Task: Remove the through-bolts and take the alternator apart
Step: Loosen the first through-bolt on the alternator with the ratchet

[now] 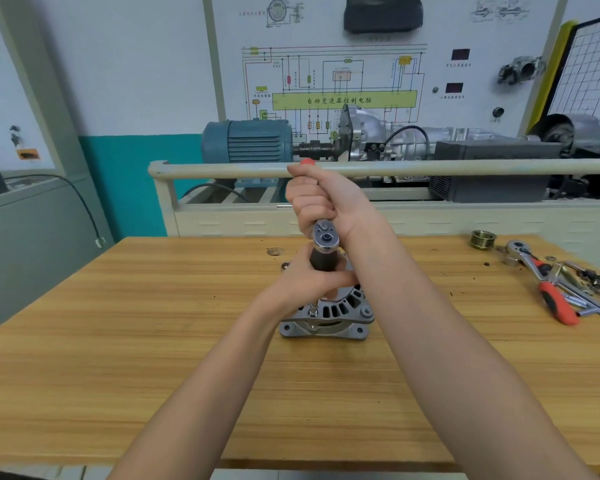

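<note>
Your two bare forearms enter from the lower edge and meet above the middle of the wooden counter [118, 323]. Your left hand [309, 277] has its fingers curled round the dark socket holder just beneath the ratchet head [324, 235], steadying a slim extension [313, 308] that runs down to the alternator [329, 313]. Your right hand [321, 199] is closed tightly round the ratchet handle, whose red end [307, 162] shows above your fist. The alternator stands on the counter at centre, with its slotted housing uppermost and its mounting lugs on the near side; the extension's tip meets the housing at its near left rim. At the counter's far right lie a second ratchet with a red grip [548, 289], a brass-coloured pulley [483, 239] and assorted loose small parts, well apart from the alternator. Beyond the counter stands a training rig with a blue motor [248, 140].
</note>
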Motion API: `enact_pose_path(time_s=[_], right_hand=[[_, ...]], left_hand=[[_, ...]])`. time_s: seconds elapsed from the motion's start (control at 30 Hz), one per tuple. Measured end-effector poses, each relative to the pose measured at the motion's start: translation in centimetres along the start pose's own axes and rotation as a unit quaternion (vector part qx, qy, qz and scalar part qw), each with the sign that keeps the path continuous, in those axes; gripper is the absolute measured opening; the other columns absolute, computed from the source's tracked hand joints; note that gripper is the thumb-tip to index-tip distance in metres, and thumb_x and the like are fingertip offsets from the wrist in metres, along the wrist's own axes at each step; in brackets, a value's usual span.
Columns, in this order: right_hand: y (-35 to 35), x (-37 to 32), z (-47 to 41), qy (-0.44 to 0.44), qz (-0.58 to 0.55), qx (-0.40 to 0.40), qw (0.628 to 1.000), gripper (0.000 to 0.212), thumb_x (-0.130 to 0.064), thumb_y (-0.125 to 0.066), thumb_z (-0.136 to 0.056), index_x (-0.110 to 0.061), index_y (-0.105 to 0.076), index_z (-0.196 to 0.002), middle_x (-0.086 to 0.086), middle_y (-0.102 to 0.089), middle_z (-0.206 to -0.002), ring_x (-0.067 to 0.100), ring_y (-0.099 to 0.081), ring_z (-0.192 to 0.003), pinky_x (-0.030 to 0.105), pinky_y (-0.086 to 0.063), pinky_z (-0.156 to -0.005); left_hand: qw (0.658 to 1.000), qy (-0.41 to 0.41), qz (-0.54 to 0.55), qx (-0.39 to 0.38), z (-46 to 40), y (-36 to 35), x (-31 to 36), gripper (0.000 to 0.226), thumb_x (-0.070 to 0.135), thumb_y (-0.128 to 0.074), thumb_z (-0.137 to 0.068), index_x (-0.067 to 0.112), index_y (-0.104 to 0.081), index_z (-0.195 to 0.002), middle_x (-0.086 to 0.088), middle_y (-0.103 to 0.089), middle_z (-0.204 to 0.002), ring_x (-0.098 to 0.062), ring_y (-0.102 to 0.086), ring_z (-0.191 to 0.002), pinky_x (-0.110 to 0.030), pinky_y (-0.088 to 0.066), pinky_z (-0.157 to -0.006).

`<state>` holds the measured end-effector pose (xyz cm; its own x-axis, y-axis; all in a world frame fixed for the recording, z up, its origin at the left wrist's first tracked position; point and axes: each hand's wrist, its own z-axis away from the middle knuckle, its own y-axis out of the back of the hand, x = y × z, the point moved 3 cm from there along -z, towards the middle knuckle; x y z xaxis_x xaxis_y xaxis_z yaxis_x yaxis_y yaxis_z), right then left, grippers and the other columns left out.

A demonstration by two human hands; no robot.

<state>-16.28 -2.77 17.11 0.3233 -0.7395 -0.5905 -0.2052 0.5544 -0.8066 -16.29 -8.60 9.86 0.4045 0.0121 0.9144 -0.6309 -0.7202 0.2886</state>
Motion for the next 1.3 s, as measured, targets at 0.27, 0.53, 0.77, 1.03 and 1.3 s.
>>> enact_pose_path(time_s=[0.27, 0.53, 0.77, 1.03, 1.3], right_hand=[[0.8, -0.6, 0.9, 0.241, -0.041, 0.132, 0.961, 0.046, -0.023, -0.048, -0.097, -0.018, -0.034, -0.054, -0.008, -0.022, -0.037, 0.005, -0.017, -0.025, 0.017, -0.015, -0.024], [-0.3, -0.1, -0.4, 0.037, 0.014, 0.034, 0.999, 0.052, -0.023, -0.043, -0.099, -0.016, -0.033, -0.049, -0.005, -0.026, -0.034, 0.003, -0.014, -0.026, 0.015, -0.016, -0.022], [0.7, -0.6, 0.6, 0.311, -0.063, 0.157, 0.935, 0.043, -0.018, -0.046, -0.097, -0.019, -0.03, -0.057, -0.008, -0.02, -0.037, 0.006, -0.015, -0.026, 0.018, -0.014, -0.025], [-0.1, -0.2, 0.0, 0.002, 0.043, 0.012, 0.999, 0.044, -0.017, -0.047, -0.091, -0.017, -0.031, -0.049, -0.007, -0.022, -0.037, 0.0, -0.01, -0.032, 0.017, -0.017, -0.022], [0.9, -0.7, 0.6, 0.247, -0.066, 0.144, 0.956, 0.044, -0.019, -0.048, -0.097, -0.019, -0.034, -0.055, -0.008, -0.023, -0.036, 0.005, -0.017, -0.025, 0.017, -0.016, -0.025]], left_hand=[[0.969, 0.011, 0.038, 0.246, -0.4, -0.4, -1.2, 0.031, 0.0, -0.059, -0.079, 0.013, -0.039, -0.059, 0.002, -0.039, -0.048, -0.008, -0.034, -0.039, -0.015, -0.031, -0.039], [0.995, -0.035, 0.009, 0.093, 0.3, 0.2, 0.2, 0.041, 0.004, -0.066, -0.073, 0.021, -0.043, -0.044, 0.002, -0.044, -0.044, -0.009, -0.04, -0.041, -0.018, -0.037, -0.045], [0.949, 0.01, 0.085, 0.304, -0.4, -0.2, -0.4, 0.028, -0.002, -0.056, -0.079, 0.01, -0.041, -0.058, -0.002, -0.036, -0.048, -0.011, -0.031, -0.041, -0.016, -0.027, -0.038], [0.999, 0.011, -0.031, -0.018, -0.1, 0.0, 0.1, 0.033, 0.012, -0.069, -0.069, 0.015, -0.042, -0.049, 0.001, -0.043, -0.046, -0.009, -0.04, -0.043, -0.019, -0.036, -0.047], [0.959, 0.027, 0.059, 0.276, -0.6, -0.3, -0.7, 0.035, -0.001, -0.057, -0.077, 0.015, -0.038, -0.053, 0.006, -0.036, -0.04, -0.007, -0.031, -0.036, -0.015, -0.028, -0.037]])
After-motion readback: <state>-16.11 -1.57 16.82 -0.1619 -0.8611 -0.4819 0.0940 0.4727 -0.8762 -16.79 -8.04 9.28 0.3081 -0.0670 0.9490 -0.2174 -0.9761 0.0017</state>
